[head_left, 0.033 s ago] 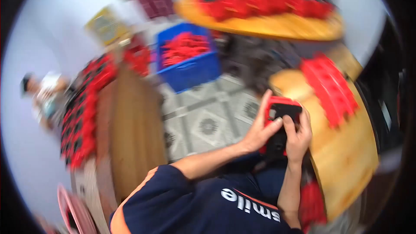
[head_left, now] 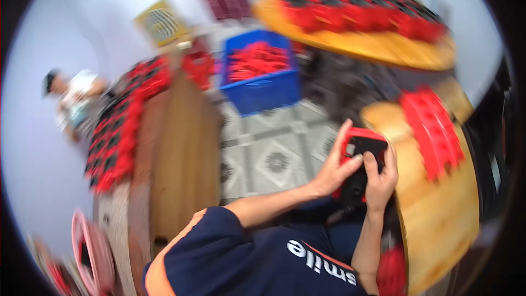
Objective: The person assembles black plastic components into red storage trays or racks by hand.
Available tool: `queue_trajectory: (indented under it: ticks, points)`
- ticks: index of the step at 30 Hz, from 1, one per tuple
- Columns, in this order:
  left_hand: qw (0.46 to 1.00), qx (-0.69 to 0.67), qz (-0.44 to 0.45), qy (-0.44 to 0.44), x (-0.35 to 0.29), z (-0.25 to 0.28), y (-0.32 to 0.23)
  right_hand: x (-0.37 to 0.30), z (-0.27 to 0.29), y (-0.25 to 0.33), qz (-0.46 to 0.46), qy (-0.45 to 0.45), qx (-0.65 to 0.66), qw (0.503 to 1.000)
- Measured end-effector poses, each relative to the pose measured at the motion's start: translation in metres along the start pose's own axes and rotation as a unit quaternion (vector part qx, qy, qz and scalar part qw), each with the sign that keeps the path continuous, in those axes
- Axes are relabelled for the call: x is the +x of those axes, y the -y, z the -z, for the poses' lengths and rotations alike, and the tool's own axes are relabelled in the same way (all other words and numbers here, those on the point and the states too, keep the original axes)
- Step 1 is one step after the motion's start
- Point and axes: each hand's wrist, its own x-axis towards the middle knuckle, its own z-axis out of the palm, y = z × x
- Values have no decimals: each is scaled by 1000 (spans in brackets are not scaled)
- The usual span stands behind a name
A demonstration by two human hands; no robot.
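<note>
Fingers [head_left: 344, 132] of the left hand [head_left: 331, 175] and right hand [head_left: 382, 182] were clamped on opposite sides of a red-and-black part [head_left: 372, 144], right of the frame's centre. At right, a long red piece [head_left: 433, 132] lay on the yellow surface [head_left: 438, 216]; at upper centre, a blue crate [head_left: 264, 95] held red parts [head_left: 257, 60].

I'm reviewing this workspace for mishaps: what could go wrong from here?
The red-and-black piece, gripped by the left hand and right hand, appears held up beside the yellow table rather than resting on it, so a slip could drop it. The blue bin, heaped with red pieces, stands on the tiled floor and might trip someone walking there.
</note>
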Motion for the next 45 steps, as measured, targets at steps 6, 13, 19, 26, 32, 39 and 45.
queue_trajectory:
  ticks: [6,13,19,26,32,39,45]
  points:
    - [981,135,-27,-139,-68,55,-52,3,-85,17,-63,245,331,909]
    - [916,186,-71,-347,-135,75,-66,-40,-143,37,0,368,291,883]
    - [802,282,-112,-515,-182,66,-95,-67,-187,50,49,483,405,775]
    - [672,201,-197,-685,-226,57,-110,-103,-205,56,-87,626,508,585]
    - [686,122,-205,-687,-232,53,-144,-120,-186,57,-178,708,445,518]
    - [763,221,-97,-600,-249,53,-110,-128,-191,35,-185,656,432,591]
    - [754,181,-126,-618,-243,70,-132,-139,-194,51,-85,627,386,672]
